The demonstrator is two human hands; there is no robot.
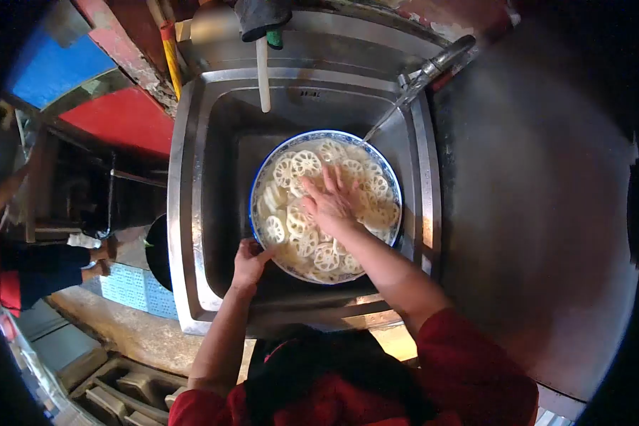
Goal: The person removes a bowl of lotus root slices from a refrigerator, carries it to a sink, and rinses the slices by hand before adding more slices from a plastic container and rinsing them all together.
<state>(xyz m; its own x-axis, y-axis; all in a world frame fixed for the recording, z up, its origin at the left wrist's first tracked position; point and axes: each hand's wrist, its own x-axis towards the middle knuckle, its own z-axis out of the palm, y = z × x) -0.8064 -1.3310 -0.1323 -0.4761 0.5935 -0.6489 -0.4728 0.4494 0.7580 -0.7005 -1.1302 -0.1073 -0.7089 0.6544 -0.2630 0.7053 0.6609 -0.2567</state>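
Observation:
A large round basin (396, 186) with a blue-patterned rim sits in the metal sink, filled with water and sliced lotus root (306, 164). My right hand (331, 201) is spread over the slices near the middle of the basin, fingers apart and touching the slices. At the basin's lower left rim is my left hand (252, 264), its fingers closed on the rim with the thumb toward the inside. From the faucet (433, 67) at the upper right, a stream of water runs down to the basin's back edge.
The metal sink (187, 213) surrounds the basin. A white handle (263, 74) hangs over its back edge. A dark worktop (532, 213) lies to the right. Another person (42, 273) stands at the far left. Grey trays (131, 390) are at lower left.

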